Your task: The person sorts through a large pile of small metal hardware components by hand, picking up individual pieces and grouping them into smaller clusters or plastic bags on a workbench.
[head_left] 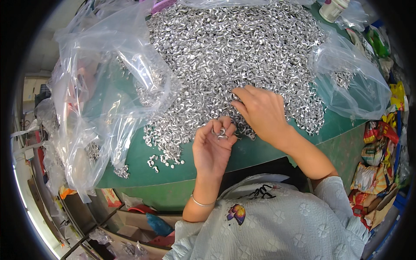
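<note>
A broad heap of small, curved silver metal pieces (234,47) covers much of the green table (173,173). My left hand (213,147) is turned palm up at the near edge of the heap, its fingers curled around a few S-shaped metal pieces (222,133). To its right, my right hand (262,110) reaches palm down over the heap. Its thumb and forefinger are apart, their tips at the metal pieces, and nothing shows between them. The other fingers of that hand are partly hidden beneath it.
Clear plastic bags (108,99) spread over the table's left side, with metal pieces in them. Another clear bag (353,82) lies at the right. A white bottle (333,9) stands at the far right. Colourful packages (372,177) are piled beside the table.
</note>
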Motion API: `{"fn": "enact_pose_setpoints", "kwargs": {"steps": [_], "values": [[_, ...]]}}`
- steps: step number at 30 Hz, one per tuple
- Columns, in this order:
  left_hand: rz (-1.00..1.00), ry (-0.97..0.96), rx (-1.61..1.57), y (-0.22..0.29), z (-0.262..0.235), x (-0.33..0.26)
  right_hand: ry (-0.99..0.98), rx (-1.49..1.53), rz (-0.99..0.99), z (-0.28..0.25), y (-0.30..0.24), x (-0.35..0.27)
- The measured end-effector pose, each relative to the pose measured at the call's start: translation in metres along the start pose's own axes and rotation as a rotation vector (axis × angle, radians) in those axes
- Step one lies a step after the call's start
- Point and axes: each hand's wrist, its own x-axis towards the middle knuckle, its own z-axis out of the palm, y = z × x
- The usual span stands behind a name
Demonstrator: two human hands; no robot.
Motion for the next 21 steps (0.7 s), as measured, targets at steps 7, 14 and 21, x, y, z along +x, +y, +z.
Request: {"fn": "enact_pose_setpoints", "kwargs": {"steps": [7, 14, 21], "values": [[0.182, 0.128, 0.918, 0.018, 0.007, 0.0, -0.058, 0.29, 0.261, -0.018, 0.019, -0.008], [0.805, 0.079, 1.754, 0.025, 0.021, 0.044, -0.123, 1.884, 0.751, -0.036, 0.038, -0.004], [0.851, 0.093, 1.99, 0.025, 0.025, 0.039, -0.103, 1.36, 0.501, -0.044, 0.062, -0.013]]}}
